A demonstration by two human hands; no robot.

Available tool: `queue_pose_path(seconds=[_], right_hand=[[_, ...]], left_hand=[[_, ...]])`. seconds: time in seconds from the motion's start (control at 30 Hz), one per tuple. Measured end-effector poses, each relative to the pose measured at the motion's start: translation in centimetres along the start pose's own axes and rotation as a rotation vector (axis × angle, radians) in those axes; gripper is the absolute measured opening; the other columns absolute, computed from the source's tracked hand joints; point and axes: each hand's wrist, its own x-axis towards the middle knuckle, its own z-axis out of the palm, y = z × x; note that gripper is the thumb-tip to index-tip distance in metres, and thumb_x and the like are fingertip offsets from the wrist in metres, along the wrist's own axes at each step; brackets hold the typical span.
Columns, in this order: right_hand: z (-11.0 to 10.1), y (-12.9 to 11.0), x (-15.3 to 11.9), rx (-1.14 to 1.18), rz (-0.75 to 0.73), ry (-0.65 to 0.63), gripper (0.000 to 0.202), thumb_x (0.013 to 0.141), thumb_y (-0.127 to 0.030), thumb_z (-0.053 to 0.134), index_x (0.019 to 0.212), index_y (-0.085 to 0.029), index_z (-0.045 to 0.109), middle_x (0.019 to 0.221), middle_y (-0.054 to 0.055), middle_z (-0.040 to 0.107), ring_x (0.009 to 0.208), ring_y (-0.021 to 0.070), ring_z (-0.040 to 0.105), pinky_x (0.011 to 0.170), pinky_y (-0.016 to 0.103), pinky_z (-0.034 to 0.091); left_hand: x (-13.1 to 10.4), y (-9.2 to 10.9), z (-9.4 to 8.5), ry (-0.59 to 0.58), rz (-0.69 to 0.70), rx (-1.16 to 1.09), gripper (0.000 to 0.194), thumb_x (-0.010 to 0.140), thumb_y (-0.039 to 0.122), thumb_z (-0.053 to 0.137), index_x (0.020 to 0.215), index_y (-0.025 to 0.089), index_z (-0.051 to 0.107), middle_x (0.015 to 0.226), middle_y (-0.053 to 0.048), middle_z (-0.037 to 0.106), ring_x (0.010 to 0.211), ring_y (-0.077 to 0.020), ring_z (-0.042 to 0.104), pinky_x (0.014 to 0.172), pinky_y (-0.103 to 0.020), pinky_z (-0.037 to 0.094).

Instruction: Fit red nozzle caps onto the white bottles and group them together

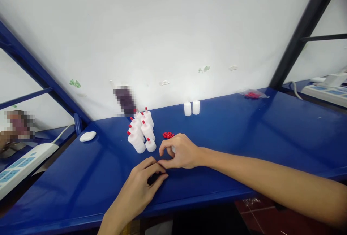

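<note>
Against white wall (162,29), blue table (244,134). Left hand (143,182) and right hand (183,152) close together, fingers curled; cannot tell whether gripping. Red-tipped bottles (148,131) at right hand's ten o'clock, red caps (168,135) at eleven.

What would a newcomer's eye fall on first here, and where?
Probably the clustered red-capped white bottles, standing on the blue tabletop beyond the left hand. Next, the small pile of red caps just past the right hand. Two plain white containers stand farther back, near the wall.
</note>
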Motion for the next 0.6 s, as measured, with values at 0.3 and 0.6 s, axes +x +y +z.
queue_pose_path(seconds=[0.3, 0.6], right_hand=[[-0.9, -0.1, 0.1, 0.125, -0.052, -0.051, 0.023, 0.088, -0.017, 0.039, 0.097, -0.018, 0.061, 0.066, -0.003, 0.054, 0.061, 0.0130, 0.050, 0.069, 0.026, 0.040], [-0.5, -0.7, 0.2, 0.218, -0.058, -0.213, 0.039, 0.083, -0.007, 0.053, 0.120, -0.015, 0.055, 0.109, 0.007, 0.063, 0.096, 0.0154, 0.061, 0.087, 0.028, 0.047]], left_hand=[[-0.2, -0.4, 0.4, 0.284, -0.091, 0.183, 0.024, 0.093, 0.037, 0.055, 0.109, 0.023, 0.067, 0.078, 0.001, 0.060, 0.062, -0.0140, 0.055, 0.057, -0.025, 0.045], [-0.5, -1.3, -0.4, 0.263, -0.161, 0.068, 0.025, 0.090, 0.043, 0.060, 0.090, 0.024, 0.076, 0.078, 0.000, 0.066, 0.058, -0.0122, 0.057, 0.055, -0.024, 0.046]])
